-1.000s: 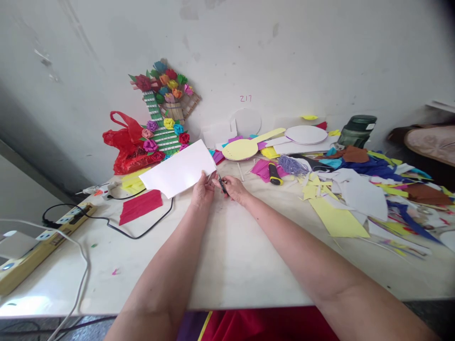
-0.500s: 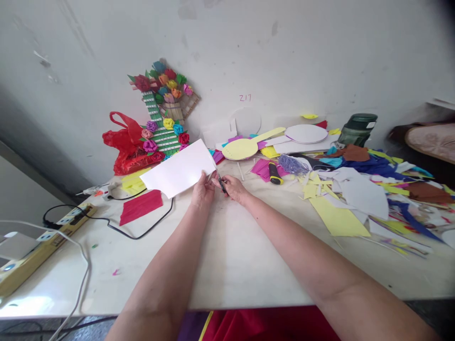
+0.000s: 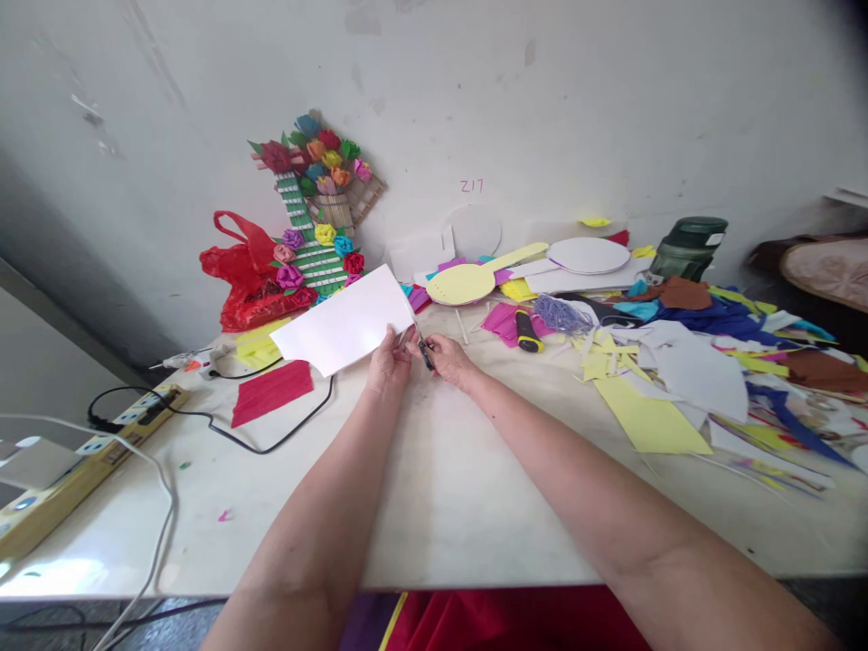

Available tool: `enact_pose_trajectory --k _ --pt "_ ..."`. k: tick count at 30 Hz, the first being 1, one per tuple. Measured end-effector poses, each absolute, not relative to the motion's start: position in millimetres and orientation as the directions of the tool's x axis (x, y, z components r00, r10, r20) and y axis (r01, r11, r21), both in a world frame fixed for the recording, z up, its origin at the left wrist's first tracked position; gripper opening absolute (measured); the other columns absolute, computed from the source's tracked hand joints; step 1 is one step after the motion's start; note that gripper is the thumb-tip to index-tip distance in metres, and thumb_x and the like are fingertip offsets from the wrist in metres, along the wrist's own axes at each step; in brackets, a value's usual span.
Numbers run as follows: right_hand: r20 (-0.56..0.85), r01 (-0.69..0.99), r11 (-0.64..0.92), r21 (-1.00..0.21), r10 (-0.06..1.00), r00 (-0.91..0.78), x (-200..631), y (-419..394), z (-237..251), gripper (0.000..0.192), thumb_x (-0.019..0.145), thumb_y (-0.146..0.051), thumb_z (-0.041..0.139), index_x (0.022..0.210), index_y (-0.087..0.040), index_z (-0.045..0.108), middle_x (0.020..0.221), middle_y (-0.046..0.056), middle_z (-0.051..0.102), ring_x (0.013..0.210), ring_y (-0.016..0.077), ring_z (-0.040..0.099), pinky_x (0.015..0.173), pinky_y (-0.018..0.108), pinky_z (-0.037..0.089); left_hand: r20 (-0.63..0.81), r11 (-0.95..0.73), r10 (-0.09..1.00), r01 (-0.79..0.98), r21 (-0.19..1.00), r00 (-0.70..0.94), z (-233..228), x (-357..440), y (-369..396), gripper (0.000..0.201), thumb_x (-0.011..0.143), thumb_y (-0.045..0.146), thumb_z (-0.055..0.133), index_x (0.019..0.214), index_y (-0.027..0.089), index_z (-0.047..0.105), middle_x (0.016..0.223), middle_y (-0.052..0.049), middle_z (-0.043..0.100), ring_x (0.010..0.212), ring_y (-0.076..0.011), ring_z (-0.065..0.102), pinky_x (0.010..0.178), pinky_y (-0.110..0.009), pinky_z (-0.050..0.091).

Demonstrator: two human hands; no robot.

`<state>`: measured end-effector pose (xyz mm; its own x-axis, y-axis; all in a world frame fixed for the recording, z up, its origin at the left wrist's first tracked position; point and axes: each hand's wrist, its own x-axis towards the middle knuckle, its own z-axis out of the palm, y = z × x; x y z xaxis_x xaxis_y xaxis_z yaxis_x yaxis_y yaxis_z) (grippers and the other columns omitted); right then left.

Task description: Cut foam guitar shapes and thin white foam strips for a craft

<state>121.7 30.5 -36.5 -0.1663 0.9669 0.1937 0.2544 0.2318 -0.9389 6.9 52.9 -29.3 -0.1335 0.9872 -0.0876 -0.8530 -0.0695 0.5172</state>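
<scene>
My left hand (image 3: 388, 363) pinches the near right corner of a white sheet of paper (image 3: 343, 321), held tilted above the pale table (image 3: 440, 488). My right hand (image 3: 448, 359) is closed around small black-handled scissors (image 3: 423, 348), whose blades meet the paper's right edge beside my left fingers. Both forearms reach forward from the bottom of the view.
A red paper piece (image 3: 272, 391) and a black cable (image 3: 258, 434) lie to the left, with a power strip (image 3: 81, 461) beyond. A paper-flower craft (image 3: 316, 212) and red bag (image 3: 244, 276) lean on the wall. Coloured paper scraps (image 3: 678, 362), a yellow-black cutter (image 3: 525, 330) and a green jar (image 3: 688, 249) crowd the right.
Almost nothing has changed. Both hands stay at the paper's right edge, with only a slight shift of the view.
</scene>
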Motion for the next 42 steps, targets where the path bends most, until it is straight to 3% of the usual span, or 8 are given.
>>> enact_pose_trajectory --k 9,27,33,42 --pt "0.194 0.282 0.231 -0.931 0.969 -0.153 119.4 32.3 -39.4 0.029 0.070 -0.046 0.055 0.081 -0.019 0.055 0.057 -0.005 0.052 0.045 0.0070 0.046 0.043 0.018 0.038 -0.106 -0.065 0.985 -0.852 0.520 -0.140 -29.7 6.7 53.6 0.009 0.084 0.013 0.050 0.091 0.014 0.056 0.074 -0.005 0.066 0.078 -0.0184 0.066 0.076 -0.029 0.053" --pt "0.289 0.372 0.293 -0.881 0.955 -0.068 117.1 35.1 -42.6 0.032 0.069 -0.047 0.058 0.083 -0.018 0.061 0.064 -0.002 0.057 0.060 0.0101 0.052 0.054 0.020 0.041 -0.106 -0.072 0.983 -0.849 0.523 -0.149 -28.2 8.5 52.6 0.006 0.083 0.013 0.050 0.083 0.013 0.056 0.069 -0.004 0.065 0.069 -0.0164 0.066 0.076 -0.030 0.053" --pt "0.282 0.386 0.270 -0.882 0.959 -0.026 115.8 34.0 -42.1 0.038 0.068 -0.047 0.060 0.093 -0.018 0.059 0.065 -0.002 0.058 0.058 0.0106 0.053 0.054 0.021 0.043 -0.137 -0.047 0.980 -0.841 0.539 -0.143 -24.0 9.8 48.9 0.006 0.083 0.014 0.052 0.082 0.014 0.058 0.072 -0.005 0.066 0.072 -0.0161 0.066 0.076 -0.029 0.052" --pt "0.281 0.395 0.269 -0.879 0.959 -0.027 115.7 33.9 -42.0 0.038 0.069 -0.047 0.059 0.094 -0.018 0.059 0.061 -0.002 0.057 0.055 0.0110 0.052 0.052 0.021 0.042 -0.123 -0.054 0.982 -0.843 0.536 -0.141 -25.2 10.1 50.1 0.008 0.083 0.013 0.050 0.086 0.013 0.058 0.070 -0.006 0.066 0.070 -0.0170 0.066 0.075 -0.030 0.053"
